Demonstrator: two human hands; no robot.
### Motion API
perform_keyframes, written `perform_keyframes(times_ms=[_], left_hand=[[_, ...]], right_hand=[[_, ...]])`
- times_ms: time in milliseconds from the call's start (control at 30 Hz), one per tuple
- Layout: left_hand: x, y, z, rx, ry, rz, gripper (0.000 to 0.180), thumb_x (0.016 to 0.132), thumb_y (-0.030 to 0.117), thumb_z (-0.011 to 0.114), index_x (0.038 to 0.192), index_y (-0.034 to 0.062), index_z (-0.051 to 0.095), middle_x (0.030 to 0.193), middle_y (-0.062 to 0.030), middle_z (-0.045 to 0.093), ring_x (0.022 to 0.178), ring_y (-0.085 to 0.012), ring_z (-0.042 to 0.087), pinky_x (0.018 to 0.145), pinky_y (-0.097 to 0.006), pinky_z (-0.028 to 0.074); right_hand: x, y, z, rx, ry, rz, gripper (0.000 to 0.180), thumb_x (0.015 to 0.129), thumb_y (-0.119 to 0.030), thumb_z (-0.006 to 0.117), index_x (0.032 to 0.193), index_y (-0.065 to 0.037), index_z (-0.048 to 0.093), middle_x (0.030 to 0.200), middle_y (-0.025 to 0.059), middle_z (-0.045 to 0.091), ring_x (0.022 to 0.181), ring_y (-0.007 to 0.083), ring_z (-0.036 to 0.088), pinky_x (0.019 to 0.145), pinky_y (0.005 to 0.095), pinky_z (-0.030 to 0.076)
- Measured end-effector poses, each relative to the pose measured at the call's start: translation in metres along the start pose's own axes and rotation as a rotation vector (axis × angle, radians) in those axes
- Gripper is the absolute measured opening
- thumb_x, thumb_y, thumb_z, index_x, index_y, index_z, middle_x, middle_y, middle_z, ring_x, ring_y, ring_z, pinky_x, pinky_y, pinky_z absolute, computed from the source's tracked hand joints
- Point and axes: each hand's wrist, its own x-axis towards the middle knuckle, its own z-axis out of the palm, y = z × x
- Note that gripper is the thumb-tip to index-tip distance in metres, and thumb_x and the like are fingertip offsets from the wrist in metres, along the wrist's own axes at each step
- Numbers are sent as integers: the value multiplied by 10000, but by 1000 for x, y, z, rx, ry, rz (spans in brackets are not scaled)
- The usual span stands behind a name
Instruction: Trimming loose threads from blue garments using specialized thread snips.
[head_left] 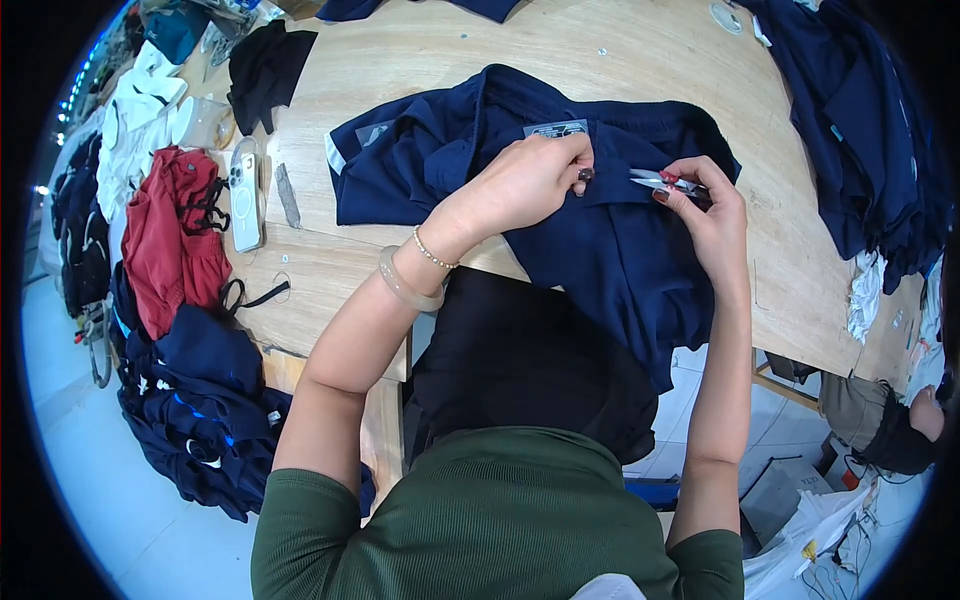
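Note:
A navy garment (610, 235) with a gathered waistband lies crumpled on the wooden table, one part hanging over the near edge toward my lap. My left hand (535, 178) is closed above its middle, thumb and fingers pinched together; whatever sits between them is too small or hidden to make out. Just beyond that hand, a clear-and-dark printed label (557, 129) shows near the waistband. In my right hand (708, 195) is a small pair of thread snips (648, 180), their pointed blades aimed left toward my left hand, over the navy cloth.
On the table's left lie a phone (244, 200), a grey scrap strip (287, 196), red shorts (172, 235) and black cloth (268, 70). Navy garments pile at lower left (205, 410) and far right (860, 130). Another person's dark-clad arm (900, 435) shows at right.

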Motion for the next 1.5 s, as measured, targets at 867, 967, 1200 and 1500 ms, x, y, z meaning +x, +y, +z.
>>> perform_keyframes(times_ms=[867, 967, 1200, 1500], left_hand=[[2, -2, 1, -30, -22, -86, 130, 982, 69, 452, 965, -12, 553, 828, -130, 689, 793, -251, 669, 761, -341, 515], [2, -3, 2, -16, -6, -56, 134, 981, 70, 454, 963, -17, 554, 824, -132, 688, 784, -256, 667, 756, -343, 514], [-5, -3, -3, -10, 62, -6, 110, 959, 79, 504, 950, -12, 565, 769, -117, 646, 699, -233, 615, 696, -331, 494], [-53, 24, -42, 226, -298, -48, 112, 864, 71, 661, 857, -36, 627, 774, -131, 629, 667, -255, 601, 630, -338, 485]], right_hand=[[6, -51, 15, -621, -71, -320, 148, 769, -114, 741, 857, -69, 631, 820, 28, 565, 803, 207, 545, 677, 324, 467], [6, -50, 18, -630, -94, -323, 155, 765, -104, 741, 862, -67, 626, 822, 28, 561, 805, 206, 545, 683, 324, 468], [6, -39, 12, -449, -51, -248, 169, 757, -92, 736, 872, -41, 624, 834, 50, 582, 812, 223, 556, 705, 315, 466], [-3, 10, 5, 153, 105, 88, 187, 831, -97, 737, 986, -40, 649, 863, -3, 625, 801, 84, 568, 756, 225, 450]])
